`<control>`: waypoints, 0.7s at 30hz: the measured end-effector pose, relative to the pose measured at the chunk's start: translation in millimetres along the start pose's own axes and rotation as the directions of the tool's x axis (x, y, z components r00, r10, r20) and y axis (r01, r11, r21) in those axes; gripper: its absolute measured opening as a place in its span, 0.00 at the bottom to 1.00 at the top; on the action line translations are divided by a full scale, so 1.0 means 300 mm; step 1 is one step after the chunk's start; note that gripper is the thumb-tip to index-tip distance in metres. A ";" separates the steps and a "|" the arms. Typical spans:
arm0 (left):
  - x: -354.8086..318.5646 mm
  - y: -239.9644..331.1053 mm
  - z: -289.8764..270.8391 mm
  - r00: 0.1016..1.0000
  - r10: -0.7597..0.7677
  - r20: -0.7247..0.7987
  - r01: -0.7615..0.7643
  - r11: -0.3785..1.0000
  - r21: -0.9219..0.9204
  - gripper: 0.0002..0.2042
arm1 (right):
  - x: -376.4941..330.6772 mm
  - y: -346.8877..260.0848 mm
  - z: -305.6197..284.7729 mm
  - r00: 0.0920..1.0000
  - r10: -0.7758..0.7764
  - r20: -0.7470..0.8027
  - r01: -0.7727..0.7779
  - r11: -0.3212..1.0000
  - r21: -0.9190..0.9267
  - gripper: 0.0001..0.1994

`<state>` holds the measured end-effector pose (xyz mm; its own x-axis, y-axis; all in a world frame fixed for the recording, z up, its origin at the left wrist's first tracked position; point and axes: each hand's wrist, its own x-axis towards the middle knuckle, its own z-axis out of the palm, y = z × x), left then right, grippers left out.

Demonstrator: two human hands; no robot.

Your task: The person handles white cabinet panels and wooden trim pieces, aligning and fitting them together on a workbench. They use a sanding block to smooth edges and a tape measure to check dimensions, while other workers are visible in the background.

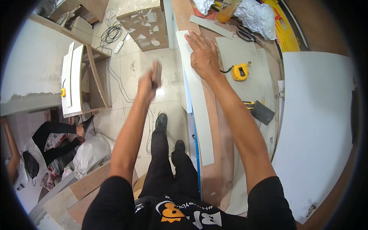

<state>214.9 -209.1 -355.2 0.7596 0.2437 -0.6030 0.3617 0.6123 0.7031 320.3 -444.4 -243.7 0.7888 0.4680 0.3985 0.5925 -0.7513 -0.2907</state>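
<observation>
My right hand (204, 56) lies with its fingers stretched out on the far end of a long white strip of board (202, 115). The strip runs along the left edge of a wooden worktop (222, 153). Off to the left of the strip, over the floor, my left hand (147, 87) is raised and smeared by motion. It closes around a small, dark, flat thing too blurred to name. A yellow tape measure (240, 72) sits just right of my right wrist. Beyond it are black-handled scissors (247, 34).
A dark flat block (262, 112) lies by my right forearm, near a large white panel (316, 126). A crumpled white bag (257, 17) is at the back. Cables (111, 35) and a power strip (119, 47) cross the floor. Another person (50, 134) sits at the lower left.
</observation>
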 end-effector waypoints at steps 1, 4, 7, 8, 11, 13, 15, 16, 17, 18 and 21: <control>-0.119 -0.098 -0.076 0.997 -0.070 -0.022 0.072 0.991 0.109 0.24 | -0.007 -0.004 -0.028 0.997 0.002 -0.083 0.007 0.995 0.099 0.27; -0.478 -0.287 -0.271 0.952 -0.305 -0.027 0.306 0.943 0.127 0.25 | -0.103 -0.054 -0.143 0.980 0.160 -0.121 -0.116 0.945 0.305 0.26; -0.721 -0.346 -0.363 0.904 -0.418 -0.086 0.426 0.887 0.176 0.24 | -0.422 -0.239 -0.299 0.931 0.364 -0.009 -0.349 0.900 0.263 0.31; -0.776 -0.349 -0.370 0.883 -0.451 -0.129 0.468 0.866 0.177 0.24 | -0.516 -0.310 -0.340 0.892 0.443 0.083 -0.451 0.870 0.197 0.35; -0.908 -0.330 -0.365 0.891 -0.453 -0.032 0.448 0.867 0.217 0.23 | -0.755 -0.481 -0.442 0.825 0.529 0.198 -0.545 0.838 0.033 0.44; -0.971 -0.304 -0.339 0.890 -0.455 0.032 0.434 0.866 0.251 0.22 | -0.833 -0.557 -0.460 0.786 0.573 0.233 -0.567 0.818 -0.098 0.47; -1.018 -0.266 -0.310 0.889 -0.449 0.093 0.405 0.864 0.298 0.21 | -0.885 -0.606 -0.477 0.765 0.601 0.232 -0.581 0.799 -0.153 0.48; -1.040 -0.244 -0.297 0.889 -0.449 0.094 0.403 0.862 0.307 0.21 | -0.897 -0.616 -0.481 0.769 0.600 0.220 -0.583 0.800 -0.141 0.48; -1.066 -0.223 -0.288 0.887 -0.452 0.092 0.404 0.858 0.317 0.21 | -0.914 -0.628 -0.489 0.761 0.610 0.219 -0.599 0.791 -0.124 0.48; -1.084 -0.197 -0.279 0.887 -0.448 0.114 0.395 0.863 0.316 0.21 | -0.924 -0.637 -0.496 0.767 0.605 0.212 -0.591 0.796 -0.135 0.48; -1.147 -0.125 -0.273 0.878 -0.468 0.098 0.405 0.838 0.366 0.21 | -0.951 -0.662 -0.512 0.756 0.621 0.209 -0.602 0.784 -0.150 0.46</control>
<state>-104.2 -254.4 -204.9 0.5511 -0.1465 -0.8215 0.8087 0.3365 0.4825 -47.6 -500.2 -166.2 0.9980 -0.0154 -0.0605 -0.0349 -0.9406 -0.3377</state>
